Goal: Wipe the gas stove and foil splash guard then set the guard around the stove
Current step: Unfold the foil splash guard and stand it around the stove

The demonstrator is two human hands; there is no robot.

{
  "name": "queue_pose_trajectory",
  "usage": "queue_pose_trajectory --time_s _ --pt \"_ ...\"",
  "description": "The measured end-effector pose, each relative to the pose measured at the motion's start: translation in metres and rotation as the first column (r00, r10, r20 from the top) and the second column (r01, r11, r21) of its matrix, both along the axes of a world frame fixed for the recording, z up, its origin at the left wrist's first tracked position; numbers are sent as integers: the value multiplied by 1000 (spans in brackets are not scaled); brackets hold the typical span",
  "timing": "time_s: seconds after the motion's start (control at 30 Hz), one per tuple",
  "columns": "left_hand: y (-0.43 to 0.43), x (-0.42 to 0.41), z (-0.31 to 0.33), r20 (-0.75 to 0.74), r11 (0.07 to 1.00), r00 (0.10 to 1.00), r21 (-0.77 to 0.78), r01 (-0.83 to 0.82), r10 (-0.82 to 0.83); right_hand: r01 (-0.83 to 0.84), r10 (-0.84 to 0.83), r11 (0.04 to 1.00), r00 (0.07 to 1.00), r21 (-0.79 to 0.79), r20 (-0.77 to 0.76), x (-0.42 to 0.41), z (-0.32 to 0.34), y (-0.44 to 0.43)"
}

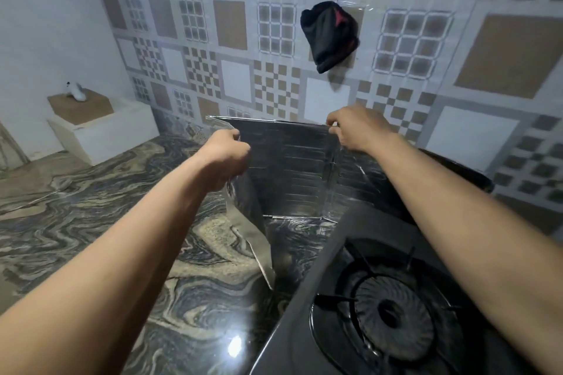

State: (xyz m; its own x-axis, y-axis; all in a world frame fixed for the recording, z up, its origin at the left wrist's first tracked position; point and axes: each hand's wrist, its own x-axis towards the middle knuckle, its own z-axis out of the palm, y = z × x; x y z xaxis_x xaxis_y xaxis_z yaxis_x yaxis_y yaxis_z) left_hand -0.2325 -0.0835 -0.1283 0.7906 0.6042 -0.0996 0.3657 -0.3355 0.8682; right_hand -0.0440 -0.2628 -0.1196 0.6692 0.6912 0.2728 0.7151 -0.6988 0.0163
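The left hand [227,152] is closed around the upper left edge of the foil splash guard [300,161]. The right hand [355,128] pinches its top edge. The guard stands upright on the marble countertop [91,207], apparently touching the back-left corner of the gas stove [350,298].

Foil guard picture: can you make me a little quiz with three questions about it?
1. True or false: both hands hold the foil guard.
2. What hangs on the tiled wall? A) black cloth B) pan C) clock
3. The stove sits on which side of the picture?

Key:
1. True: the left hand and right hand grip its top edge.
2. A, the black cloth.
3. Right.
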Motion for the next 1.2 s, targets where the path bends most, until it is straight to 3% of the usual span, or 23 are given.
queue_pose_trajectory --time_s 0.17,0.47,0.63,0.9,1.07,1.2 --pt "-20 0 11 19 995 996 67 80 -82 66 -52 995 984 78 -171 15 6 -33" --pt "-47 14 18 2 971 971 36 237 -237 70 15 937 971 343 -239 12 -11 -74" --pt "-57 24 11 -83 939 954 169 299 -288 108 -33 941 973 321 -229 22 -11 -113" --pt "-67 15 14 -114 821 947 474 317 -300 135 -124 948 991 288 -56 23 -32 -116" --pt "-68 20 4 -94 787 966 563 251 -241 132 -118 945 991 300 -64 28 -37 -143" --pt "-77 24 1 -54 790 946 536 299 -321 131 -110 944 990 303 -86 29 -29 -173"
